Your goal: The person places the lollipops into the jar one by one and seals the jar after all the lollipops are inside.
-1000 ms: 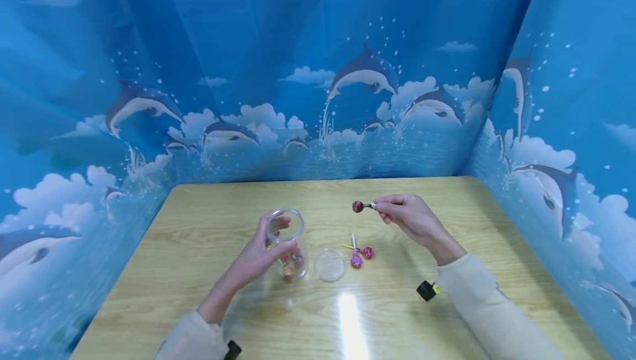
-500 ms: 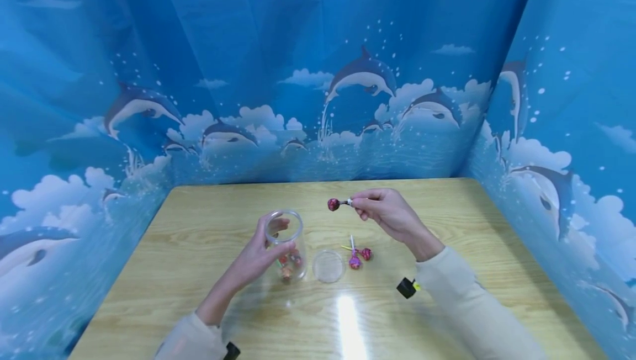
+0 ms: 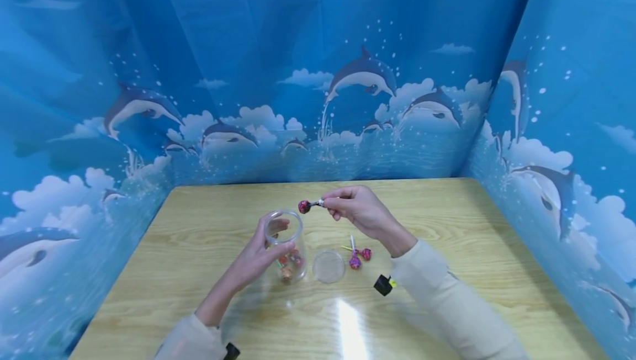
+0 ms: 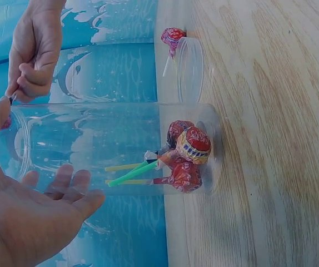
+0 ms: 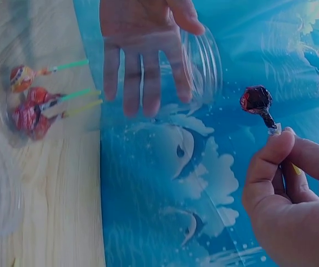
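Note:
My left hand (image 3: 255, 252) is wrapped around the upper part of a clear plastic jar (image 3: 299, 238) that stands upright on the table with its mouth uncovered. Several wrapped lollipops (image 4: 190, 150) lie at the bottom of the jar, their sticks pointing upward. Between thumb and fingers, my right hand (image 3: 359, 208) pinches a dark red lollipop (image 3: 304, 206) by its stick end, candy foremost. That candy is just above and to the right of the jar's rim, apart from it in the right wrist view.
The clear round lid (image 3: 328, 266) lies flat on the wooden table (image 3: 208, 238), right of the jar. Beyond it are a purple lollipop (image 3: 355, 262) and a red lollipop (image 3: 366, 254) with crossed sticks. A blue dolphin-print curtain (image 3: 308, 73) encloses the table's back and sides.
My right hand has carried the dark red lollipop leftward, from above the loose lollipops to near the jar's mouth. The left hand and jar have stayed in place.

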`<state>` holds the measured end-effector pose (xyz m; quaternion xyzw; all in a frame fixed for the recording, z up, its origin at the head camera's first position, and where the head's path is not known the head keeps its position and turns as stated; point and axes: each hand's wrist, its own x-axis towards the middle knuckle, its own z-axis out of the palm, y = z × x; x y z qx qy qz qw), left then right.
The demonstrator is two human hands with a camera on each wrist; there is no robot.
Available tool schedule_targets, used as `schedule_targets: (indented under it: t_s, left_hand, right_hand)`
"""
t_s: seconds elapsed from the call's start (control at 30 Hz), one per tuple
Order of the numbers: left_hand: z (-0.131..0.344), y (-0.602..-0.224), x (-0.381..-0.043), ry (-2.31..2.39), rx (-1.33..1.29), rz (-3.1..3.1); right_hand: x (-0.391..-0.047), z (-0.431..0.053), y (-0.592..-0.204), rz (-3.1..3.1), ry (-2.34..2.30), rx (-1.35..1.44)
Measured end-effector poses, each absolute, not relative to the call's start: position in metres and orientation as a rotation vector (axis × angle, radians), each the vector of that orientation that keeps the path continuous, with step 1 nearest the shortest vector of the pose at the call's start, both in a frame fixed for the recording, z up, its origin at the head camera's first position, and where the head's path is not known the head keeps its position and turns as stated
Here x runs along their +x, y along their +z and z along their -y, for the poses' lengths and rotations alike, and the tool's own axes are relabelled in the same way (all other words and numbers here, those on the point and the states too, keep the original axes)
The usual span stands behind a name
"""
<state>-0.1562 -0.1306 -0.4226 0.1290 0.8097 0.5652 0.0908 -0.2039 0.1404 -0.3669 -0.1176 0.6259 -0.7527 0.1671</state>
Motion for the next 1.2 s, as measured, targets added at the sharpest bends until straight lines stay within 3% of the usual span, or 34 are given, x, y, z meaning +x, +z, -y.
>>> schedule_targets:
  t_s: [0.43, 1.2]
  left_hand:
    - [0.131, -0.423, -0.153, 1.711, 0.424, -2.388]
    - [0.131, -0.422, -0.155, 1.638, 0.400, -2.423]
  right_hand:
    - [-0.208, -0.111, -0.369, -1.846, -2.023, -0.378]
    - [-0.200, -0.082, -0.353, -2.464, -1.559, -0.885]
